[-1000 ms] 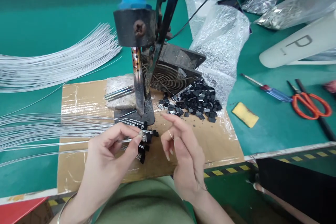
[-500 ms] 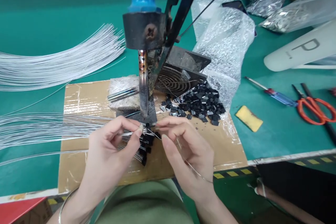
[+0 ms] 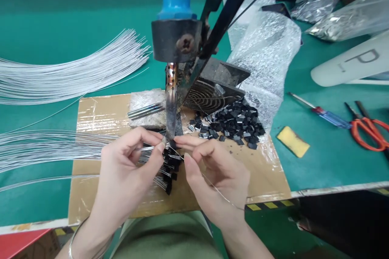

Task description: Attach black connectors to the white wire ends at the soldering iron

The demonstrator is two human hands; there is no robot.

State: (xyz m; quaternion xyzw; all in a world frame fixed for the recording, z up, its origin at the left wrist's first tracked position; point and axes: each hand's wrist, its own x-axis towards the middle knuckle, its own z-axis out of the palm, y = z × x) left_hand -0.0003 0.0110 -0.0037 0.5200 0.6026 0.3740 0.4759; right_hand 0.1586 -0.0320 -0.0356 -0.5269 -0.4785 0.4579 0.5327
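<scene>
A soldering iron (image 3: 172, 93) with a blue handle is clamped upright, tip downward. Just left of its tip, my left hand (image 3: 130, 170) is closed in a pinch on the end of a white wire; the fingers hide most of the grip. My right hand (image 3: 220, 174) is closed around a thin solder wire (image 3: 223, 196), which runs across the palm to the tip area. Its outstretched fingertips touch a small black piece at the tip. Below lie white wires (image 3: 88, 139) ending in black connectors (image 3: 170, 170).
Loose black connectors (image 3: 237, 121) are heaped beside a fan (image 3: 209, 95) on the cardboard (image 3: 88, 194). To the right are a yellow sponge (image 3: 293, 141), a screwdriver (image 3: 331, 117) and orange-handled scissors (image 3: 367, 133). Another wire bundle (image 3: 100, 68) lies at back left; bubble wrap (image 3: 264, 52) sits behind.
The view has shifted, so the bench appears slightly farther right. My right fingertips have come closer to my left hand and the iron tip. Both hands keep their pinches.
</scene>
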